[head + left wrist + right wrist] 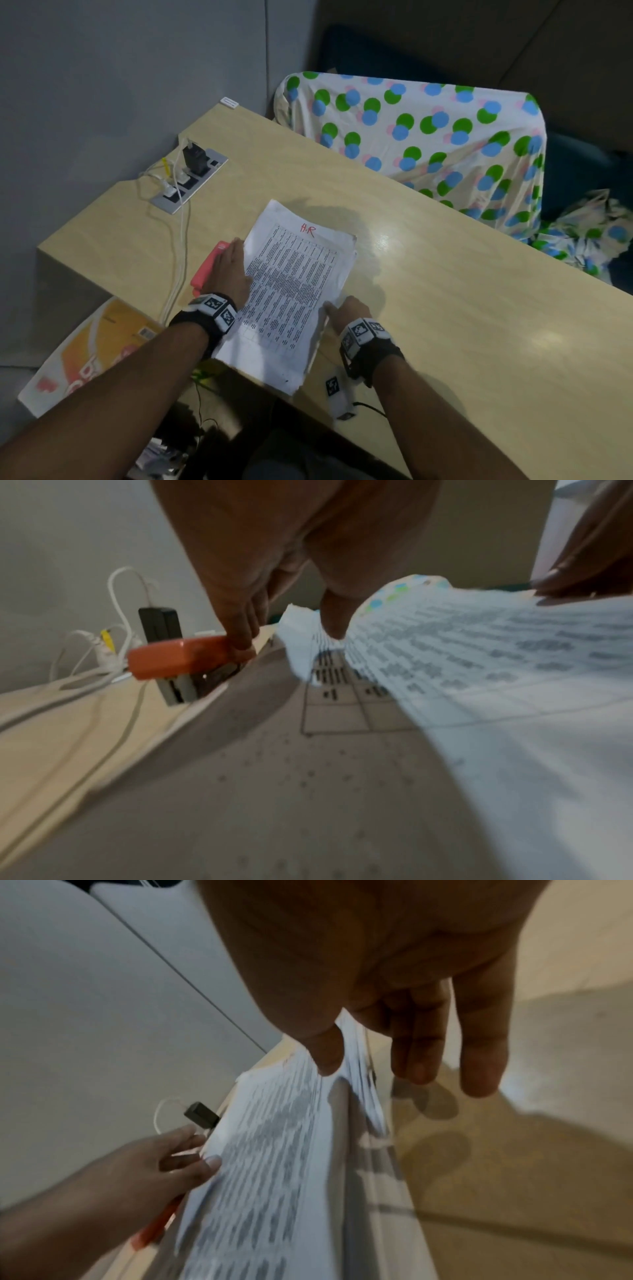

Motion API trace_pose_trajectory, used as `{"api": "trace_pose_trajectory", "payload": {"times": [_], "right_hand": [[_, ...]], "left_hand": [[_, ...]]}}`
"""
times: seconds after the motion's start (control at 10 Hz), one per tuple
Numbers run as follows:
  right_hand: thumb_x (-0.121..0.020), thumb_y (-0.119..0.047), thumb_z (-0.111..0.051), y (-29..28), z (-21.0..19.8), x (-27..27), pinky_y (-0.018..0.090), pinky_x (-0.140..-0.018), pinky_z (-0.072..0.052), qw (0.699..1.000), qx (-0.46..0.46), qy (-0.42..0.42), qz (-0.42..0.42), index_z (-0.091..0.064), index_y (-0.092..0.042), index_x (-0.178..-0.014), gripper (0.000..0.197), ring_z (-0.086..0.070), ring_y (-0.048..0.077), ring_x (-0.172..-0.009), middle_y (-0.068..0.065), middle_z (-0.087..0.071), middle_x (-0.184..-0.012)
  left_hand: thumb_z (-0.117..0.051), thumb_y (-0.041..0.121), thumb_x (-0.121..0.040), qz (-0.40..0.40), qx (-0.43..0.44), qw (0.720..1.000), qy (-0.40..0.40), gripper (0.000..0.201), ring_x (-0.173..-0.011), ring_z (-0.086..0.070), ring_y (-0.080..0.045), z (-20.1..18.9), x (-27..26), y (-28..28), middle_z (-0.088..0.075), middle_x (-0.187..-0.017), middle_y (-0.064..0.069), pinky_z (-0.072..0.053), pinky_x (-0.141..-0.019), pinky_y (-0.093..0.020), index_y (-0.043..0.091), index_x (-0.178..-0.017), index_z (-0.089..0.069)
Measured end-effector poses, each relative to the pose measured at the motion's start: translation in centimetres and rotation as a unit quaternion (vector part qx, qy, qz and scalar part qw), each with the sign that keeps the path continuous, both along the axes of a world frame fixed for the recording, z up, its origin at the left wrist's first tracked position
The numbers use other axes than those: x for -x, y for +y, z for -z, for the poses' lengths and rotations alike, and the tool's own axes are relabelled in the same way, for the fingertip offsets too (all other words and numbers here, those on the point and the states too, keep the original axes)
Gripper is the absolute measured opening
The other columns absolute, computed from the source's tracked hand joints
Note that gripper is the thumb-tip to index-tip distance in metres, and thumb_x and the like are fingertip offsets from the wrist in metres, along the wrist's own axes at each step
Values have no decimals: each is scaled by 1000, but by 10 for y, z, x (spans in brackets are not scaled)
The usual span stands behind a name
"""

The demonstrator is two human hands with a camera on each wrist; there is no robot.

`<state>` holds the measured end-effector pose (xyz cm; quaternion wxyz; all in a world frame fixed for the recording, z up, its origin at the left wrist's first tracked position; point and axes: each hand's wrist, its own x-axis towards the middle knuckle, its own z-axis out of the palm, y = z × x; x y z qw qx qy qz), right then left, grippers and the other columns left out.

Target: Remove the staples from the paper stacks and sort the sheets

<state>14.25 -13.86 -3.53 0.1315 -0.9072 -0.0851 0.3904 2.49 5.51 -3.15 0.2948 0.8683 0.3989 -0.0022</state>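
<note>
A stack of printed sheets [294, 284] marked "H.R" in red lies on the wooden table [445, 274] in front of me. My left hand [236, 248] lies flat at the stack's left edge. Its fingers [240, 634] touch the end of an orange-red stapler [171, 656] and its thumb meets the paper's edge. My right hand [342, 306] pinches the right edge of the top sheet [267, 1150], thumb on top, and holds it raised off the sheet below [335, 715]. The other right fingers [479, 1066] hang straight over the table. No staple is visible.
A power strip [190, 178] with plugs and white cables sits at the table's back left. A dotted cloth [428, 137] covers a seat behind the table. An orange-and-white bag [85, 353] lies lower left. A small white tagged device [337, 397] rests at the front edge.
</note>
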Motion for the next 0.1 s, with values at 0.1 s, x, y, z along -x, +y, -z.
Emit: {"api": "trace_pose_trajectory", "payload": {"times": [0.1], "right_hand": [[-98, -43, -48, -16, -30, -15, 38, -96, -47, 998, -42, -44, 0, -46, -5, -139, 56, -58, 29, -120, 13, -58, -136]], "left_hand": [[-62, 14, -86, 1, -11, 995, -99, 60, -132, -33, -32, -3, 15, -11, -39, -142, -13, -30, -110, -44, 10, -139, -34]]}}
